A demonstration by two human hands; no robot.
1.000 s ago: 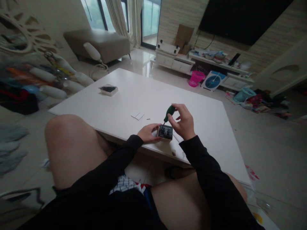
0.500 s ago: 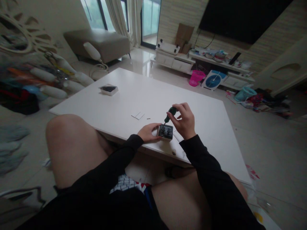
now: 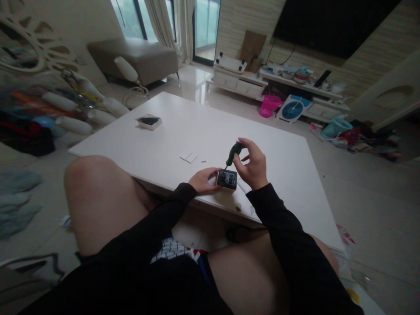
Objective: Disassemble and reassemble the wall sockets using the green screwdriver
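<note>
A small square dark-faced switch box (image 3: 227, 180) lies near the front edge of the white low table (image 3: 164, 144). My left hand (image 3: 203, 180) grips its left side, fingers closed on it. My right hand (image 3: 251, 164) pinches the green handle of a screwdriver (image 3: 232, 154), fingers closed round it. The screwdriver stands tilted, its tip down in the top left of the box. Both black sleeves reach in from below.
Two small white flat pieces (image 3: 188, 156) lie just beyond the box, and a second white box with a dark face (image 3: 149, 121) sits at the table's far left. My bare knees flank the table's front edge. A pink basket (image 3: 269, 105) and a blue fan (image 3: 293, 109) stand on the floor beyond.
My right hand has shifted its fingers on the screwdriver handle, which dipped and then rose a little. My left hand and the box have stayed in place.
</note>
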